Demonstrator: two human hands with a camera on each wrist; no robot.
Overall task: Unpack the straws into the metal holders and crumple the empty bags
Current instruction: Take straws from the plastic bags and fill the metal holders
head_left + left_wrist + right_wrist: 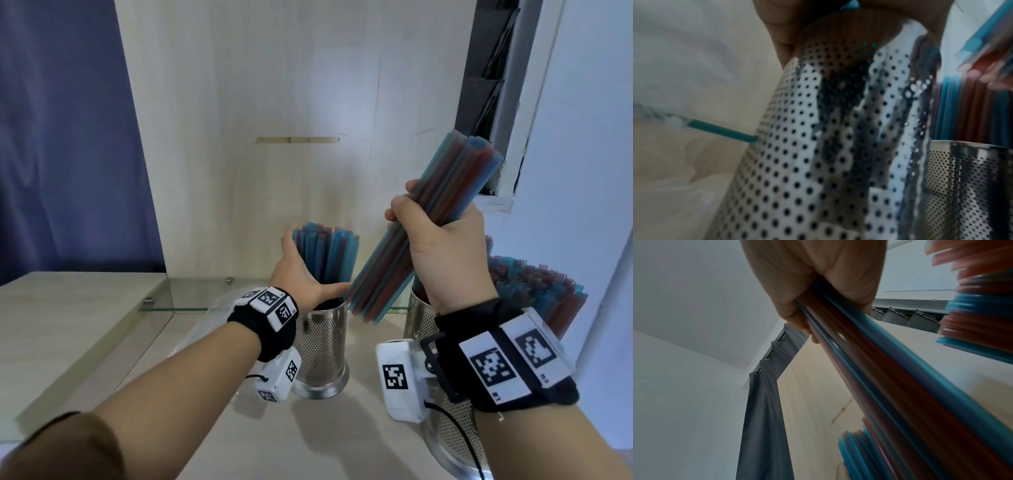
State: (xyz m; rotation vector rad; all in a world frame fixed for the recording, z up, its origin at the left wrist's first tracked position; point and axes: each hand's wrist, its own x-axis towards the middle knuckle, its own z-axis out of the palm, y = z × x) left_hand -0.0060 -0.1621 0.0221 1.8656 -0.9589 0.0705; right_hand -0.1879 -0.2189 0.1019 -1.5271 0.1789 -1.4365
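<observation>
My right hand [442, 236] grips a thick bundle of blue and red straws [455, 192] held aslant in the air, its lower end just right of the left metal holder [322, 346]. My left hand [305, 270] wraps round the bunch of straws [325, 253] standing in that perforated holder. In the left wrist view the holder [818, 154] fills the middle. In the right wrist view the right hand [818, 280] clasps the bundle [910, 378].
A second holder [416, 318] with straws stands behind my right wrist, and a third [455, 442], full of fanned straws [548, 294], is at the lower right. A clear plastic bag [674, 73] with one teal straw [721, 131] lies left of the holder. A glass shelf [191, 298] borders the table.
</observation>
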